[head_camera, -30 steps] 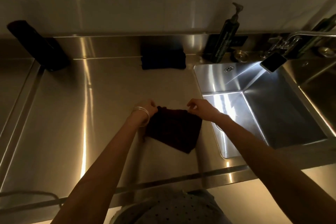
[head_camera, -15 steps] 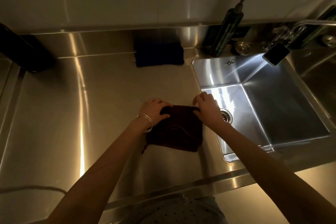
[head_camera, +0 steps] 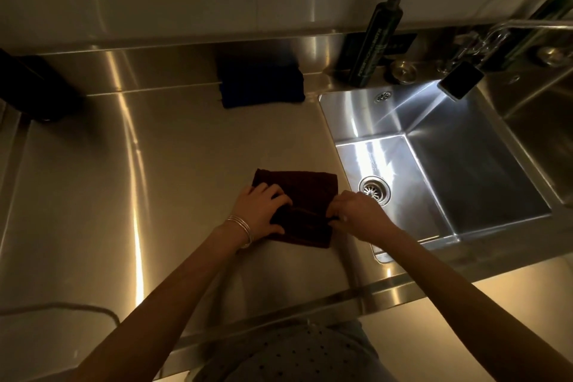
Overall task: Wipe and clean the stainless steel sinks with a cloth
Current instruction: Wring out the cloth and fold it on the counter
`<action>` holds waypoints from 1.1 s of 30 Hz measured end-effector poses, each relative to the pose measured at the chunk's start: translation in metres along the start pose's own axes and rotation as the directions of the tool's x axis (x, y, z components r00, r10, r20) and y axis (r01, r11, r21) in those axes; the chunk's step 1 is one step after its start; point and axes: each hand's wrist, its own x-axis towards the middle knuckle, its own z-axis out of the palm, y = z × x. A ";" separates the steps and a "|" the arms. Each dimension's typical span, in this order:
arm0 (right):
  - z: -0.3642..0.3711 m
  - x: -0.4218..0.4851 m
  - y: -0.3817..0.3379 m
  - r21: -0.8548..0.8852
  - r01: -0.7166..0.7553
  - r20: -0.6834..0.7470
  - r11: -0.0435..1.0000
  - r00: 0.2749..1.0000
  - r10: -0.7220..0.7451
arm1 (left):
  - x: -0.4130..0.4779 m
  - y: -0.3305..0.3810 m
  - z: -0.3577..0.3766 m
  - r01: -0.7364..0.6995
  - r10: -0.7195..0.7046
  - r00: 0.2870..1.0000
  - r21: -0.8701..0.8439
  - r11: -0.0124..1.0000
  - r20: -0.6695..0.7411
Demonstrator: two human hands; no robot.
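Folding a dark red cloth (head_camera: 297,187) on the steel bench (head_camera: 155,180), a person readies it for wiping, just left of the sink (head_camera: 465,164). The cloth lies flat toward the bench's front edge, its right side close to the sink's rim and not yet in the basin. The left hand (head_camera: 260,211) grips the cloth's left part, fingers curled over a raised fold and thumb at the near edge. The right hand (head_camera: 359,214) pinches the fold's right end between thumb and fingertips.

The step in hand appears to be making a pad, and no wiping of the sink looks begun. To do it well, both hands should probably draw the fold taut and lay it edge to edge, so the pad comes out even, thick enough to fill the palm, with no loose corner to drag. Pressing the crease flat against the bench would help it hold. A pad small enough for one hand should reach the basin's corners and work round the drain (head_camera: 374,189).

A phone (head_camera: 461,80) at the sink's back right corner throws light across the basin. A pump bottle (head_camera: 376,40) stands at the bench's back edge beside the sink. A folded blue cloth (head_camera: 262,84) lies against that same edge, well apart from the hands.
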 end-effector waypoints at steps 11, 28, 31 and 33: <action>-0.088 0.049 0.018 0.372 -0.094 -0.114 0.924 0.983 0.146 | 0.024 0.004 -0.036 0.209 -0.235 0.962 -0.182 0.961 -0.136; -0.099 0.143 0.066 0.363 -0.223 -0.124 0.905 0.951 0.284 | 0.140 -0.016 -0.051 0.236 -0.234 0.971 -0.045 0.971 0.039; -0.086 0.150 0.073 0.404 -0.298 -0.091 0.865 0.928 0.362 | 0.142 -0.021 -0.041 0.204 -0.203 0.978 -0.019 0.979 0.044; -0.078 0.151 0.080 0.405 -0.388 -0.001 0.828 0.905 0.425 | 0.144 -0.031 -0.043 0.195 -0.191 0.980 -0.074 0.978 0.059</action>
